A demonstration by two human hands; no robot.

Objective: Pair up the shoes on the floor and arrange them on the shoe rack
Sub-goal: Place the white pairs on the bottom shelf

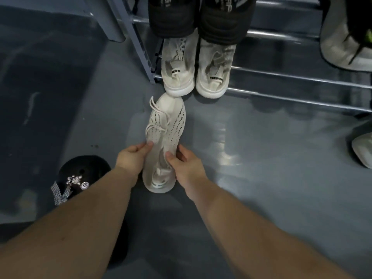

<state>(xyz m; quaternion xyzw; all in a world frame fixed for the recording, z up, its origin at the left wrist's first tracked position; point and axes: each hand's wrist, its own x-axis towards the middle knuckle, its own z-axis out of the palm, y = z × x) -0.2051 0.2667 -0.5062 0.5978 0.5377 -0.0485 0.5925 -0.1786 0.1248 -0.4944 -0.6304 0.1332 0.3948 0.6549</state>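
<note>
A cream knit sneaker (168,125) with black dashed stripes is held between both hands, toe pointing at the shoe rack (291,77). My left hand (131,157) grips its left side near the collar. My right hand (184,164) grips the right side, thumb inside the opening. On the rack's lowest rails stands a pair of white sneakers (196,65) with heel tabs facing me. Above them sits a pair of black shoes (201,15). The cream sneaker's toe nearly touches the left white sneaker's heel.
A black shoe with sparkly ornaments (80,178) lies on the grey floor at lower left. A pale sneaker (364,150) lies at the right edge. A grey shoe with dark laces (346,37) sits on the rack at upper right. The rack's grey side post (138,41) stands left.
</note>
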